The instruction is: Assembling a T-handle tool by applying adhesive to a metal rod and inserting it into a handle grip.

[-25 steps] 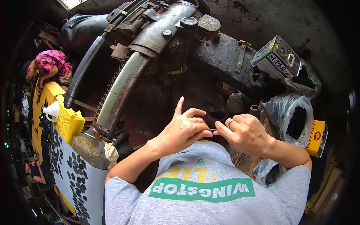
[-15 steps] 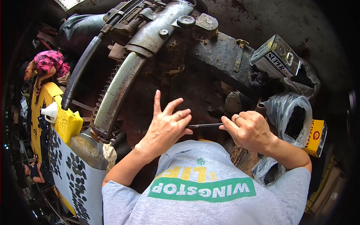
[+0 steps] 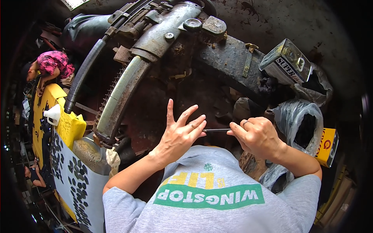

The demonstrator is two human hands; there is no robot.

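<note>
A thin, dark rod-like piece [image 3: 217,130] stretches between my two hands in front of my chest. I cannot make out its exact kind. My left hand [image 3: 180,134] pinches its left end between thumb and forefinger, while the other fingers fan out away from it. On the right, my right hand [image 3: 257,136] is closed round the other end, its fingers curled and hiding what lies inside. Only the short stretch between the hands shows.
A large machine arm [image 3: 155,39] with a curved metal bar rises ahead. To the right are a metal can [image 3: 285,62], plastic bags [image 3: 307,112] and a yellow box [image 3: 327,145]. A sheet with black pieces [image 3: 74,171] and a yellow jug [image 3: 72,126] lie left. Two people work farther left.
My left hand has shifted right, closer to my right hand, and the visible stretch of the rod-like piece is shorter. My right hand has barely moved.
</note>
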